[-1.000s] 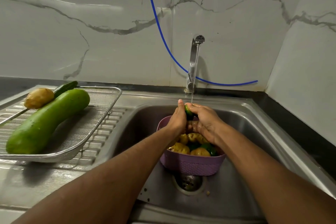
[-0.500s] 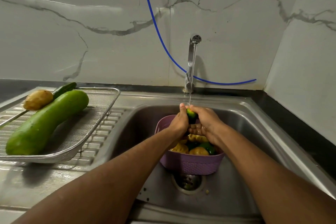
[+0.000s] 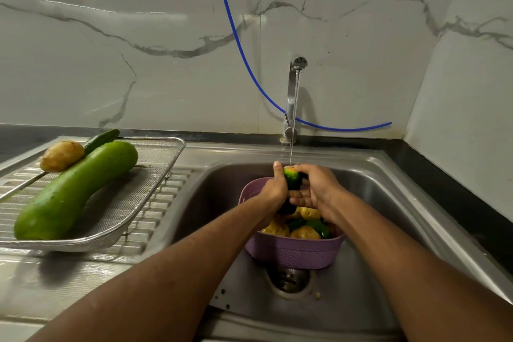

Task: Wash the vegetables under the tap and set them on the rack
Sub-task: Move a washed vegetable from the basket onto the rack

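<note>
A thin stream of water falls from the steel tap onto a small green cucumber, held upright over the sink. My left hand grips it from the left and my right hand wraps round it from the right. Right below them a purple basket in the sink holds potatoes and green vegetables. On the drainboard to the left, the wire rack carries a long green gourd, a potato and a dark cucumber.
The steel sink has an open drain just in front of the basket. A blue hose hangs across the marble wall behind the tap. A dark counter edge runs along the right side.
The cucumber's tip has come further out above my hands under the stream, and my hands have shifted slightly around it. The rack and its vegetables are as before.
</note>
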